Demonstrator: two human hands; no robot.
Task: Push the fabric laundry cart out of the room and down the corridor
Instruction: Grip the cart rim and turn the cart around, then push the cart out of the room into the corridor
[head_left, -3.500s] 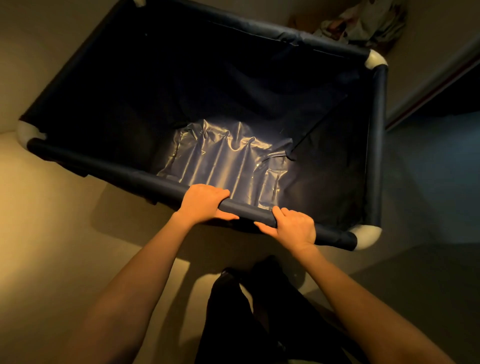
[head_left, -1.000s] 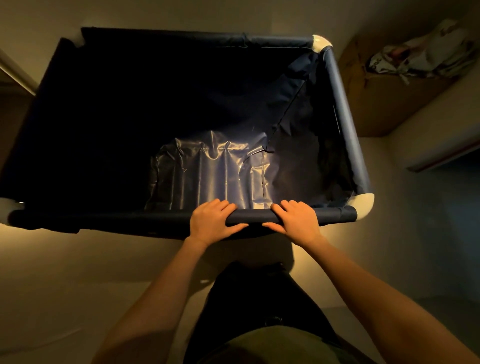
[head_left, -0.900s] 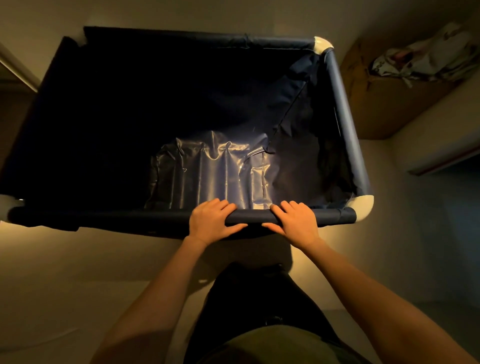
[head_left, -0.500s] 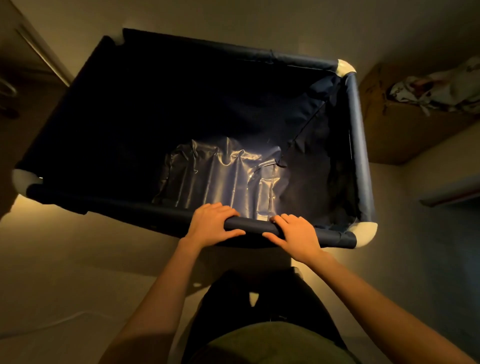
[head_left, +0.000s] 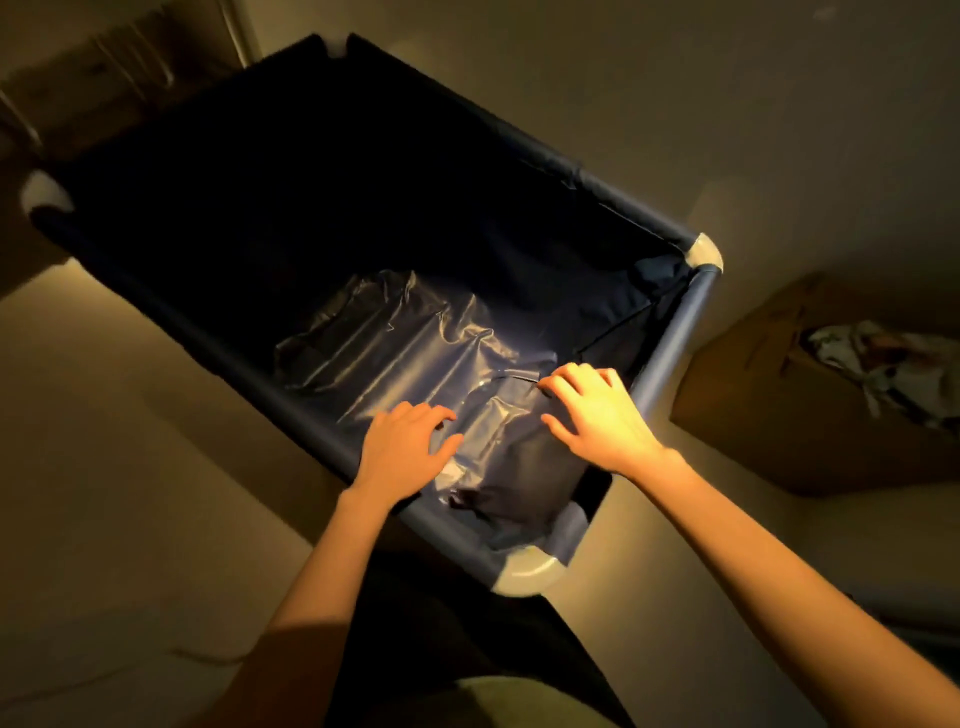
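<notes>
The fabric laundry cart (head_left: 208, 353) is a dark navy cloth bin on a tube frame with white corner fittings (head_left: 530, 571). It stands skewed in front of me, its near rail running from upper left to lower right. A shiny crumpled plastic liner (head_left: 405, 343) lies in its bottom. My left hand (head_left: 402, 452) is palm down with fingers apart, its heel over the near rail and not wrapped around it. My right hand (head_left: 597, 415) hovers over the inside of the cart near the right rail, fingers spread, holding nothing.
A cardboard box (head_left: 753, 405) with crumpled patterned cloth (head_left: 883, 364) in it stands close to the cart's right side. A pale upright frame (head_left: 234, 31) and dark cabinet-like fronts are at the upper left. Pale floor lies to the left of the cart.
Both hands have come off the near rail and now reach over the cart's inside with fingers apart. The cart has swung so that its near right corner points toward me.
</notes>
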